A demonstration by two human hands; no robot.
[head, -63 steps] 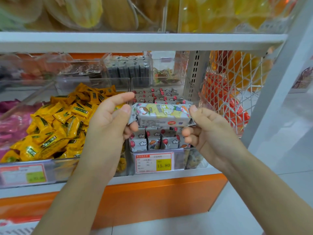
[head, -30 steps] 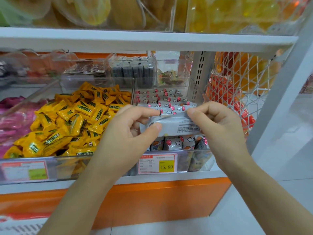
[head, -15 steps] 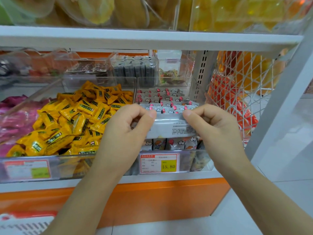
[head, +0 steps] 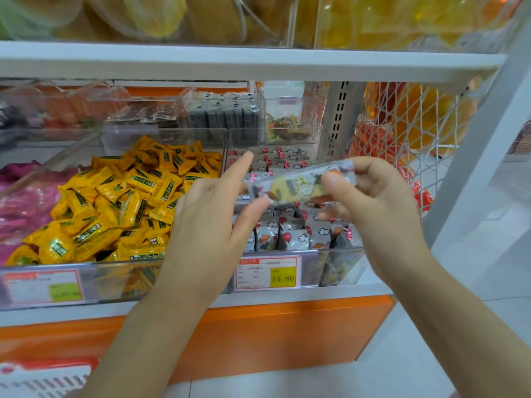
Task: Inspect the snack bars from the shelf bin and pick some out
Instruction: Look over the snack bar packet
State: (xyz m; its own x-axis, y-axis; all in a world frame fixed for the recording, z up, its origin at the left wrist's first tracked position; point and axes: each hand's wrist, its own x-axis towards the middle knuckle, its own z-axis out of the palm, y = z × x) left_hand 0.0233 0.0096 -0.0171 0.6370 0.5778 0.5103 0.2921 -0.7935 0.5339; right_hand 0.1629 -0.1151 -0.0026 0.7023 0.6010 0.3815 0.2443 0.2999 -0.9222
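Silvery-wrapped, with a yellow print, one snack bar (head: 296, 186) is held level just above the clear shelf bin (head: 339, 265), a little blurred. The right hand (head: 379, 202) pinches its right end between thumb and curled fingers; the left hand (head: 212, 214) pinches the left end with the thumb beneath, forefinger lifted straight. Inspection looks under way on this bar. Many bars (head: 290, 237) stand in the bin untaken, and no set-aside pick is visible, so most of the choosing seems left.
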